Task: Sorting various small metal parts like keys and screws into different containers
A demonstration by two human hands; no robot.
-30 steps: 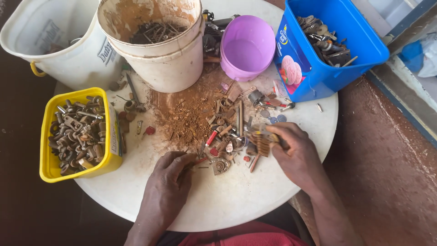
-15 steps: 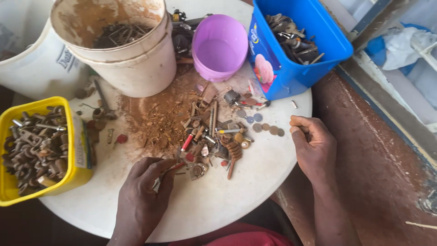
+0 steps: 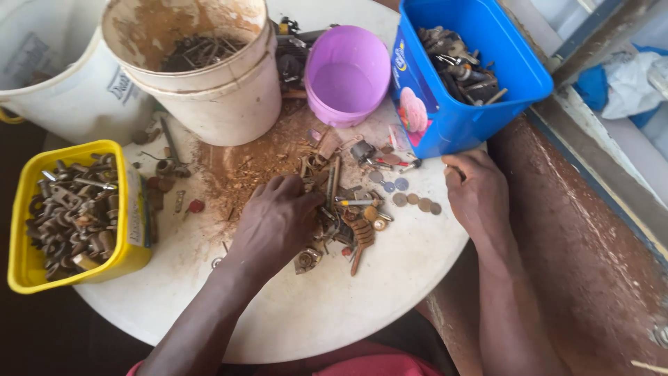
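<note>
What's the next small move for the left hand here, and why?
Probably close the fingers on one piece and lift it clear. The left hand lies fingers-down on the pile of rusty small parts with nothing visibly gripped. The right hand rests at the table edge by the blue tub, curled; whether it holds anything is unclear.

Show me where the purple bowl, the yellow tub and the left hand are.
purple bowl [image 3: 346, 78]: head view, on its inner bottom.
yellow tub [image 3: 131, 212]: head view, on its right wall.
left hand [image 3: 275, 223]: head view, on the back of the hand.
</note>
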